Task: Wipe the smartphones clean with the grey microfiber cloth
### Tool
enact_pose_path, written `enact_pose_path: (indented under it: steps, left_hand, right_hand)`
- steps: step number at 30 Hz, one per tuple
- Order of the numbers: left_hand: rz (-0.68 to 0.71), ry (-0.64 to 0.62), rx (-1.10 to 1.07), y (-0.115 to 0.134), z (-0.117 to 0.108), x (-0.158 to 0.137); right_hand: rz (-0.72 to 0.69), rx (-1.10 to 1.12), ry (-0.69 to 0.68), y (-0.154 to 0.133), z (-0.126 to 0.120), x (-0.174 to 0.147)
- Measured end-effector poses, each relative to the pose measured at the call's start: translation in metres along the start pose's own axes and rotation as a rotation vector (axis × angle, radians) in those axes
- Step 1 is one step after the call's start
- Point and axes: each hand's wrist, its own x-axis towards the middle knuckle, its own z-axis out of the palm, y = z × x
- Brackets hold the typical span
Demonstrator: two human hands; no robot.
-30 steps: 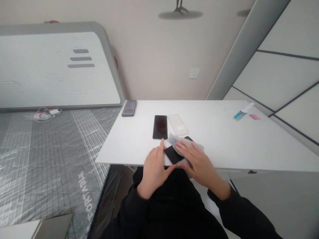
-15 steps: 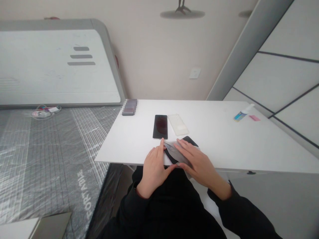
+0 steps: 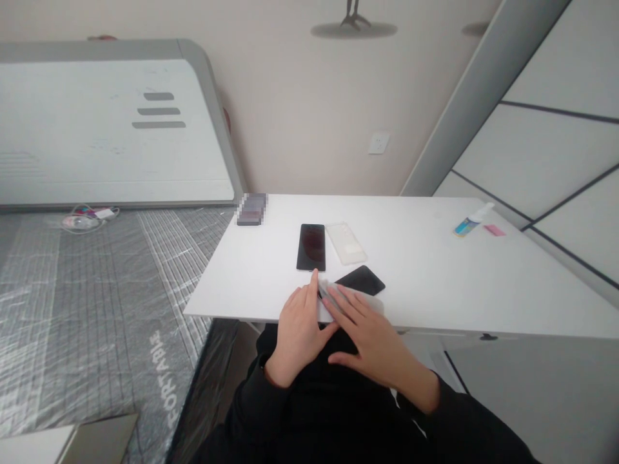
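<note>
A black smartphone point(image 3: 362, 280) lies slanted near the front edge of the white table point(image 3: 435, 283). My left hand point(image 3: 300, 330) is at the phone's near left end, index finger stretched along it and thumb reaching round the front. A pale grey cloth point(image 3: 376, 303) lies across the phone's near part. My right hand point(image 3: 374, 341) presses on the cloth with its fingers extended, thumb held away. Just beyond my left fingertips is a second dark-screened phone point(image 3: 312, 247). Beside it lies a clear phone case point(image 3: 347, 243).
A spray bottle point(image 3: 472, 220) lies at the right by a small pink packet point(image 3: 494, 230). A dark blurred box point(image 3: 252, 209) sits at the far left corner. Behind the table is a wall; a plastic-covered mattress point(image 3: 120, 309) is at the left.
My right hand has slid toward me with the cloth, and more of the phone's far end shows. The right thumb has come away from the phone. My left hand stays in place.
</note>
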Motion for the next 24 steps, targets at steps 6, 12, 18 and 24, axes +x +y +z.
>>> enact_pose_path:
  steps: [6, 12, 18, 24]
  left_hand:
    - [0.012, 0.006, -0.047, 0.001, -0.001, 0.000]
    - [-0.012, 0.008, -0.046, 0.001, 0.000, 0.000]
    - [-0.002, -0.005, -0.055, 0.002, -0.001, 0.000]
    - [-0.015, -0.020, -0.052, 0.003, -0.003, 0.000]
  right_hand:
    - [0.225, -0.084, 0.047, 0.016, 0.002, 0.007]
    - [0.021, 0.002, -0.012, 0.004, 0.005, 0.007]
    - [0.162, -0.040, 0.047, 0.004, 0.002, 0.005]
    - [0.090, 0.015, 0.001, 0.004, 0.000, 0.002]
